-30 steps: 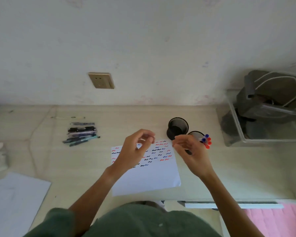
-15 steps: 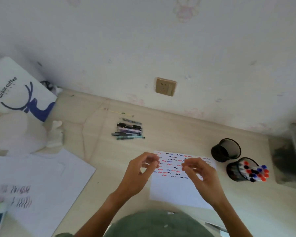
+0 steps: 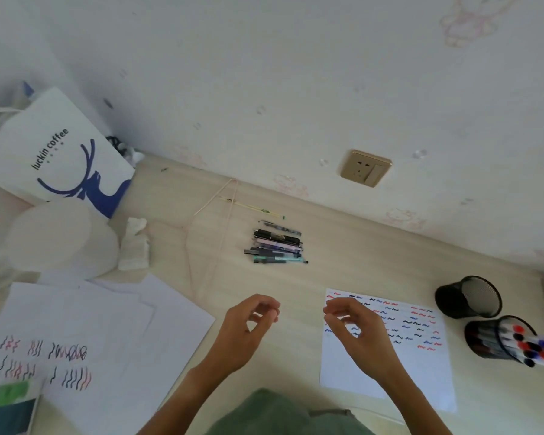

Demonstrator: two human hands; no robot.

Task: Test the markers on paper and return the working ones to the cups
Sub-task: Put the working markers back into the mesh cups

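A white test paper point(image 3: 421, 375) covered in red, blue and black squiggles lies on the desk at the right. Beyond its right edge stand two black mesh cups. The far cup point(image 3: 467, 298) looks empty; the near cup point(image 3: 484, 340) holds several markers point(image 3: 534, 345) with red, blue and black caps. A pile of dark pens point(image 3: 277, 246) lies further back near the wall. My left hand point(image 3: 252, 324) hovers over bare desk left of the paper, fingers loosely curled, holding nothing. My right hand point(image 3: 355, 328) hovers over the paper's left part, likewise curled and holding nothing.
Loose white sheets point(image 3: 91, 324) with older squiggles spread over the left. A coffee paper bag point(image 3: 60, 158), white round lumps point(image 3: 60, 237) and a crumpled tissue point(image 3: 134, 243) crowd the far left. A thin stick point(image 3: 252, 207) lies by the wall under a socket point(image 3: 365, 167).
The view has swung left, bringing the bag and loose sheets into sight. My right hand has left the marker cup and moved left over the paper; both hands stay curled and hold nothing.
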